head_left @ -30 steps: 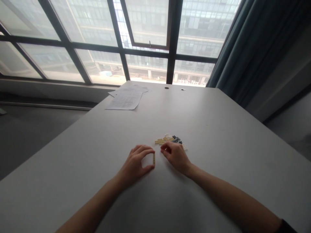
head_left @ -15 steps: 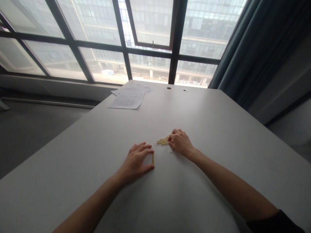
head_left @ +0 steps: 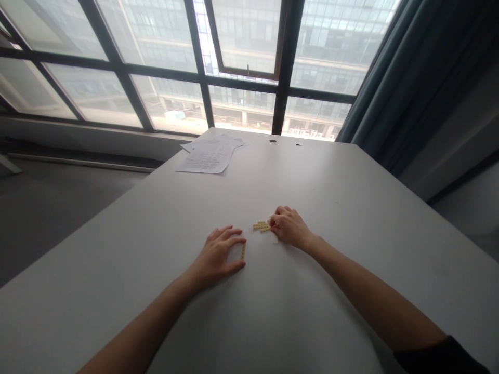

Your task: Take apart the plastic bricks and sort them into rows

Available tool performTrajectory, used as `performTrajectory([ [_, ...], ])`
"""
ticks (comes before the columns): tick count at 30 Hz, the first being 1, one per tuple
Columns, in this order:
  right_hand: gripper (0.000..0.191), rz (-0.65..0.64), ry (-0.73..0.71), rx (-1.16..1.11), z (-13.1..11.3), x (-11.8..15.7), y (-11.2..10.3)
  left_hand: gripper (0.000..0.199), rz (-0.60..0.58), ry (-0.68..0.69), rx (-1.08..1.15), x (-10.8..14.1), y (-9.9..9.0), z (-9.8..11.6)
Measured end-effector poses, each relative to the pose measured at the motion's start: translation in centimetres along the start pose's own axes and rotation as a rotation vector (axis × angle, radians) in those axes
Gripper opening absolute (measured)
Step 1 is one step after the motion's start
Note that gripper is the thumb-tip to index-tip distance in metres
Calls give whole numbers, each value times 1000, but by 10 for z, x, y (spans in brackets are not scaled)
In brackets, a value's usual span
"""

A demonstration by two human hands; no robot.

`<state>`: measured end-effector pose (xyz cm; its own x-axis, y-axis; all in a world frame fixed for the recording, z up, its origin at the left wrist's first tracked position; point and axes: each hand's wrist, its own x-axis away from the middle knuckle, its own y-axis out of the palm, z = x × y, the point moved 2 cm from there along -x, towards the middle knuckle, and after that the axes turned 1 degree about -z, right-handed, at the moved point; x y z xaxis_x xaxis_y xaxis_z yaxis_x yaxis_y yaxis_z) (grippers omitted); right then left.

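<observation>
My left hand (head_left: 220, 253) grips a short yellow studded strip (head_left: 244, 251) by its two ends, thumb at the near end and index finger at the far end. The strip points away from me, at the table surface. To its right lies a small group of similar yellow strips (head_left: 260, 226), side by side. At the right end of this group, my right hand (head_left: 287, 224) has its fingers pinched together. What they hold is hidden behind the fingers. A small whitish piece (head_left: 275, 239) shows just below the right hand.
Printed papers (head_left: 208, 157) lie at the far left of the white table (head_left: 156, 234). Two small round cable holes (head_left: 273, 141) are near the far edge. Beyond stand tall windows (head_left: 241, 104), with a blue-grey curtain (head_left: 384, 88) on the right.
The left hand and its strip have shifted slightly left and away from me. The right hand stays at the group of strips, fingers still pinched. The camera view has moved slightly.
</observation>
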<state>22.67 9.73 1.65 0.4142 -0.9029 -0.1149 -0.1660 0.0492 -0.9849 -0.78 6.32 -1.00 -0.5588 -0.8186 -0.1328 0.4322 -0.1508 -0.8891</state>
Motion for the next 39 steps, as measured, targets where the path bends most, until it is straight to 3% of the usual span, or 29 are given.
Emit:
performTrajectory([
  [12,14,-13,-96,27,-3,0,1,46,46,16,-4,0,1,-1],
  [15,13,38,-135,-38,-12,7,-2,49,134,34,28,-1,-1,4],
  [19,13,117,-252,-216,-31,23,-10,26,310,41,95,-1,-6,21],
  [22,17,145,-322,-321,-44,30,-14,21,357,49,125,0,-8,33],
  [24,14,217,-282,-429,-49,33,-15,20,355,32,178,1,-8,38],
  [29,12,433,5,-832,-53,39,-9,20,287,-34,443,0,-10,44],
  [33,27,352,-15,-957,-52,43,-6,20,260,-89,590,1,-11,45],
  [37,57,225,-155,-866,-50,46,-7,17,238,-88,605,1,-11,44],
  [39,60,236,-152,-808,-50,47,-7,16,213,-71,601,1,-10,44],
])
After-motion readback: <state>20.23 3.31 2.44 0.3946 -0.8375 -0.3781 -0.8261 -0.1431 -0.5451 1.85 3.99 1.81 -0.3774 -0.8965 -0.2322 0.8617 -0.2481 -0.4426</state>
